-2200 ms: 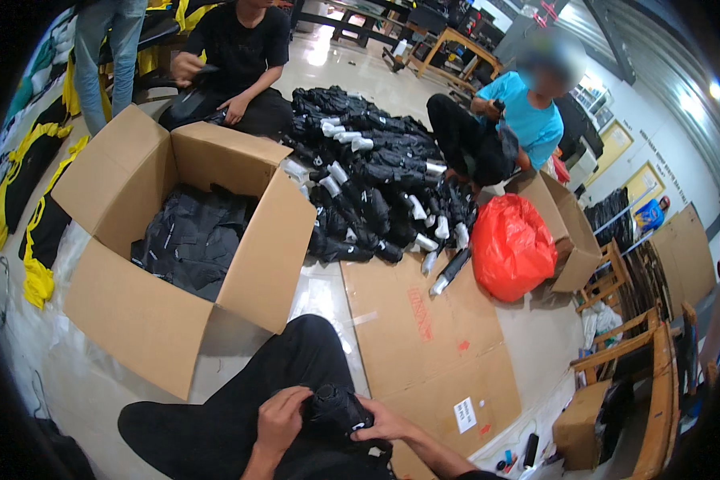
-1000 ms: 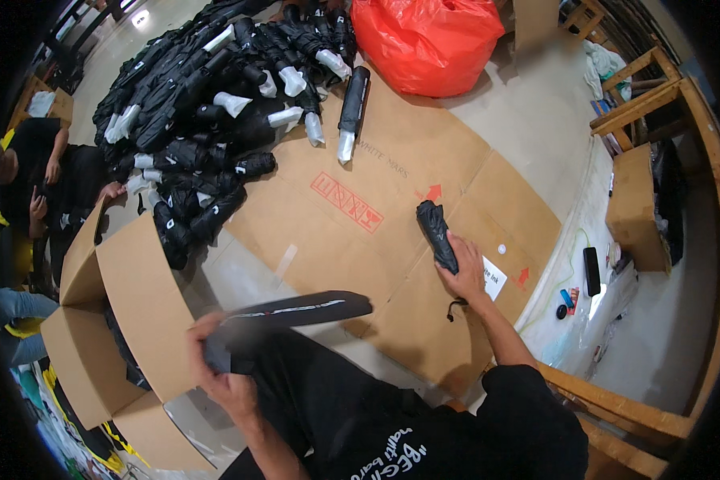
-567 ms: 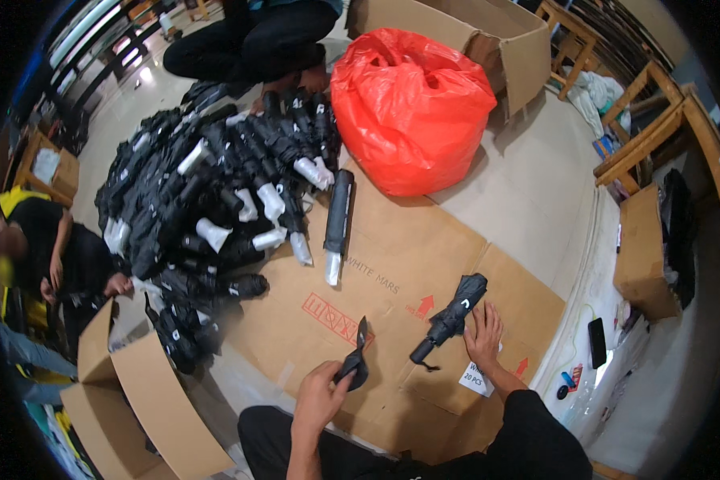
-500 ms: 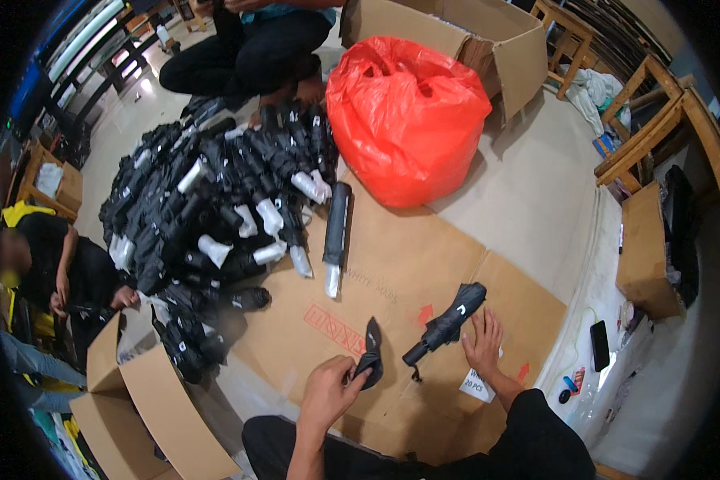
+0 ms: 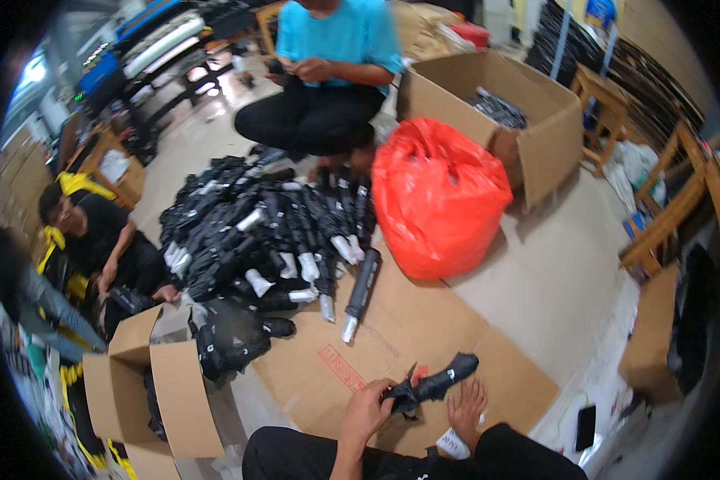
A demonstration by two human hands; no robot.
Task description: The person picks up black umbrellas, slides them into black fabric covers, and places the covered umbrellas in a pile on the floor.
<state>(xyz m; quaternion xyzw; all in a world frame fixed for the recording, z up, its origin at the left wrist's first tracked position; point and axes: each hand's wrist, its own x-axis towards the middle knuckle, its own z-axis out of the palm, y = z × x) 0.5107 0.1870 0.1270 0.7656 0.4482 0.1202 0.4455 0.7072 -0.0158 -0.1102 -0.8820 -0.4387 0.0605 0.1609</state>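
Observation:
My left hand (image 5: 366, 412) pinches a small black fabric sleeve (image 5: 409, 395) at the handle end of a folded black umbrella (image 5: 448, 378). The sleeve overlaps the handle, and I cannot tell whether it is around it. The umbrella lies slanted on a flat cardboard sheet (image 5: 424, 328), its thicker end toward the upper right. Beside it my right hand (image 5: 467, 406) rests on the cardboard with fingers spread, holding nothing. Farther up the sheet lies a sleeved black umbrella (image 5: 363, 290) with clear plastic showing at its near end.
A large heap of black umbrellas (image 5: 240, 224) fills the left middle. A red plastic bag (image 5: 440, 200) stands before an open carton (image 5: 544, 136). At the left, another open carton (image 5: 188, 400) stands near a seated person (image 5: 108, 240). Another person (image 5: 336, 72) sits behind the heap. A phone (image 5: 586, 428) lies at right.
My left hand has brought the sleeve rightward to the umbrella's handle end. My right hand stays spread beside the umbrella. The view has tilted up, showing more of the people and the room.

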